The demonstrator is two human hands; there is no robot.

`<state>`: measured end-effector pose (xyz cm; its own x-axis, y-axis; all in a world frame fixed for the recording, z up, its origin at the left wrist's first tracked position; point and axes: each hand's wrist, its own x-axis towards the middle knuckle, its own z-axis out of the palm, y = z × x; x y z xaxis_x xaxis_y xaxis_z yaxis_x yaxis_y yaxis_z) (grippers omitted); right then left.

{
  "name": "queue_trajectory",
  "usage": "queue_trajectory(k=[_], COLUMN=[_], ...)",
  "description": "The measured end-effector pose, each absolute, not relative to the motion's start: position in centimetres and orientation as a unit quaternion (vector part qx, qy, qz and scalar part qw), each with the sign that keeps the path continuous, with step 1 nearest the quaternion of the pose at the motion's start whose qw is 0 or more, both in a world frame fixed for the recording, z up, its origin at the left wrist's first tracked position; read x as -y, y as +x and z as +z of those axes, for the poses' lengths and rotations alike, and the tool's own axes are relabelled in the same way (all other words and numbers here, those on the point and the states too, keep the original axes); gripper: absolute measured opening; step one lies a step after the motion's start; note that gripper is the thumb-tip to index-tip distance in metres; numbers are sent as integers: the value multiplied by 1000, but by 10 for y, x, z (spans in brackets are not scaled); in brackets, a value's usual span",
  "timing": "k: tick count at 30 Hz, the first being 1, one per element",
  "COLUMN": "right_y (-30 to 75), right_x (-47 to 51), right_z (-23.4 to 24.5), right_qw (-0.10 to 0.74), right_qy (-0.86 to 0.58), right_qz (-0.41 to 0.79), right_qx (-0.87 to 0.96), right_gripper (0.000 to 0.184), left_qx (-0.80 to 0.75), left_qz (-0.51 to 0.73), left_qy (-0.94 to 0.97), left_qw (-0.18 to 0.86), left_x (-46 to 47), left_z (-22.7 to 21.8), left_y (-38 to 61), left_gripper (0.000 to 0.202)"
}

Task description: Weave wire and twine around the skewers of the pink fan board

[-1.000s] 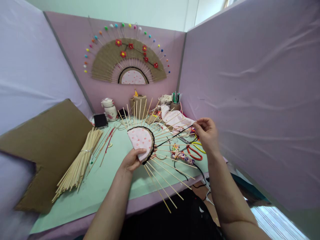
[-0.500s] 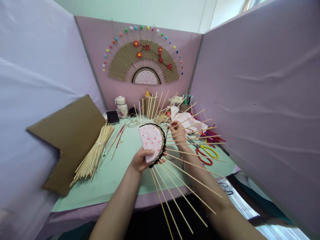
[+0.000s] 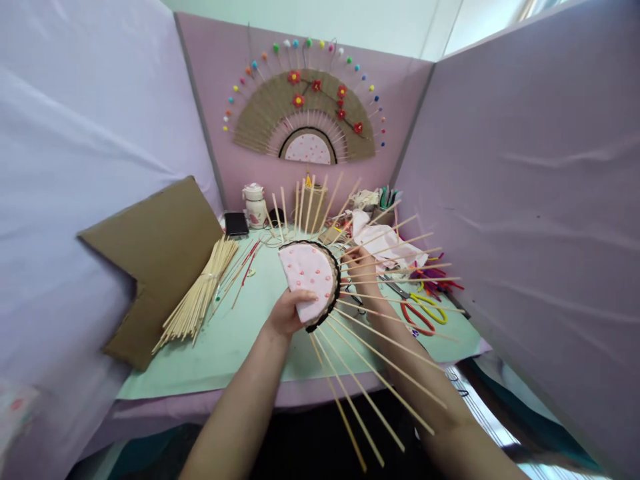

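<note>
My left hand (image 3: 290, 312) is closed on the half-round base of a stick fan (image 3: 307, 270), thumb on its face. The base is covered in pale pink cloth with small red flowers and edged with black braid (image 3: 336, 267). Thin wooden sticks (image 3: 373, 337) radiate from its curved edge, upward, to the right and toward me. Behind the right-hand sticks, close to the braid, my right hand (image 3: 360, 265) has its fingers pinched together. What is between them is too small to make out. A black cord (image 3: 356, 308) hangs below that hand.
A tied bundle of sticks (image 3: 203, 293) and bent cardboard (image 3: 150, 260) lie left. Scissors (image 3: 420, 313), pink cloth (image 3: 383, 240) and coloured pipe cleaners (image 3: 433, 277) are right. A white jar (image 3: 255, 207) stands behind. A finished fan (image 3: 310, 110) hangs on the back panel.
The view has shifted, so the surroundings sit further right and higher. The fan base has tilted slightly in my left hand's hold. My right hand stays by the braid, its fingers more curled.
</note>
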<state>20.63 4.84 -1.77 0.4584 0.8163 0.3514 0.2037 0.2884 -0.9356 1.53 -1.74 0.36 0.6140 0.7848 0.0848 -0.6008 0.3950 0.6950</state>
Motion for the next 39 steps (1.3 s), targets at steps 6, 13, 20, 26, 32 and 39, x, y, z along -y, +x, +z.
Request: queue_trajectory(k=[6, 13, 20, 26, 32, 39], right_y=[216, 230, 254, 274, 282, 287], right_x=[-33, -17, 21, 61, 81, 87], right_z=[-16, -5, 30, 64, 75, 81], right_qw=[664, 684, 719, 720, 733, 739], right_qy=[-556, -560, -507, -440, -444, -436], right_qz=[240, 253, 322, 403, 373, 326], right_qx=[438, 393, 350, 353, 357, 397], right_gripper=[24, 33, 33, 36, 35, 29], left_qx=[-143, -190, -124, -116, -124, -131], left_qz=[424, 453, 418, 405, 402, 403], left_qy=[362, 355, 383, 394, 390, 384], left_qw=[817, 795, 814, 817, 819, 820], left_x=[17, 13, 15, 16, 13, 9], left_z=[0, -8, 0, 1, 0, -2], left_y=[15, 17, 18, 19, 19, 18], left_gripper=[77, 70, 74, 73, 72, 64])
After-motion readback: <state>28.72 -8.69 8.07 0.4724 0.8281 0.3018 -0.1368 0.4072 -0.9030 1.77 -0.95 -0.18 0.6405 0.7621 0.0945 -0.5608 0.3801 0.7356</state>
